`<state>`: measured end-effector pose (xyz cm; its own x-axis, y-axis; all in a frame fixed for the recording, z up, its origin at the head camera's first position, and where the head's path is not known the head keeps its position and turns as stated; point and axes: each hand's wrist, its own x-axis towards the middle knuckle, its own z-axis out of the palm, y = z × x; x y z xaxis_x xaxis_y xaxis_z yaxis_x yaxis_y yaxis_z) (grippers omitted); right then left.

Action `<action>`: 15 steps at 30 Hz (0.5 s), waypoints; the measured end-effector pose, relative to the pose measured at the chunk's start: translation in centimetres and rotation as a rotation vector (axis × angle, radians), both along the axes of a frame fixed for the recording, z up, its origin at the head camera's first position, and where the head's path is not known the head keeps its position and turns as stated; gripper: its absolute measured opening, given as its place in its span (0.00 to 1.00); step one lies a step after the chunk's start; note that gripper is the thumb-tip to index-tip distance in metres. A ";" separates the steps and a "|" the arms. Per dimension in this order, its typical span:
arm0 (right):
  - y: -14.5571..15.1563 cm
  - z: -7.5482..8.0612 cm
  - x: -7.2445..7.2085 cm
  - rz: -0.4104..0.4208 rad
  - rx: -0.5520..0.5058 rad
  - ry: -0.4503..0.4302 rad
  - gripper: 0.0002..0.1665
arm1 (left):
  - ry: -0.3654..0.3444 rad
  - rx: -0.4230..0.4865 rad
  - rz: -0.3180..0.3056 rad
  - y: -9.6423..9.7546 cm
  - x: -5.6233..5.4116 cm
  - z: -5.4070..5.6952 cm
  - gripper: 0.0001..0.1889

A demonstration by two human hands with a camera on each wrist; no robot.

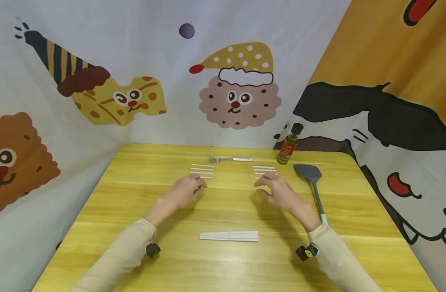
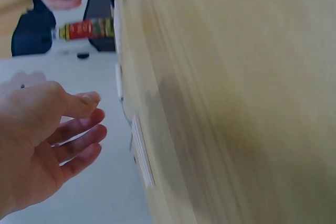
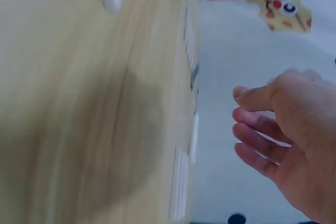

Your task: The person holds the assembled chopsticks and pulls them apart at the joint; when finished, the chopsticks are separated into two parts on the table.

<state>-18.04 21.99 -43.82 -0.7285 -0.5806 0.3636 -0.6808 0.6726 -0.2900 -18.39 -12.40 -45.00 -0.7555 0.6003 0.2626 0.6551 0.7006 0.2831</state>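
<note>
My left hand [image 1: 184, 191] hovers over the table with loosely bent fingers and holds nothing. Just beyond its fingertips lie several thin white sticks [image 1: 203, 168] side by side. On the other side my right hand [image 1: 280, 194] is likewise raised, fingers relaxed, a gap between thumb and fingers. A similar row of white sticks [image 1: 263, 166] lies beyond it, partly covered by that hand. Nearer to me, between the forearms, a flat group of longer white strips [image 1: 228, 236] lies close together. Both wrist views show the hands apart from the tabletop.
At the back of the wooden table [image 1: 230, 202] lies a fork [image 1: 242, 159] with a pale handle. A small dark-capped bottle [image 1: 287, 149] stands at the back right. Beside my right hand lies a grey spatula [image 1: 308, 172]. A printed cloth [image 1: 153, 48] hangs behind.
</note>
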 end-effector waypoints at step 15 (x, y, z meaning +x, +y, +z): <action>-3.8 -2.2 5.2 0.214 -0.029 -0.143 0.08 | -0.181 -0.027 -0.177 3.2 4.5 -0.4 0.06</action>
<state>-12.83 18.14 -46.05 -0.6351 -0.7180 0.2848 -0.7576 0.5072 -0.4107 -13.89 -9.18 -45.42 -0.6713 0.7322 0.1147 0.7084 0.5885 0.3896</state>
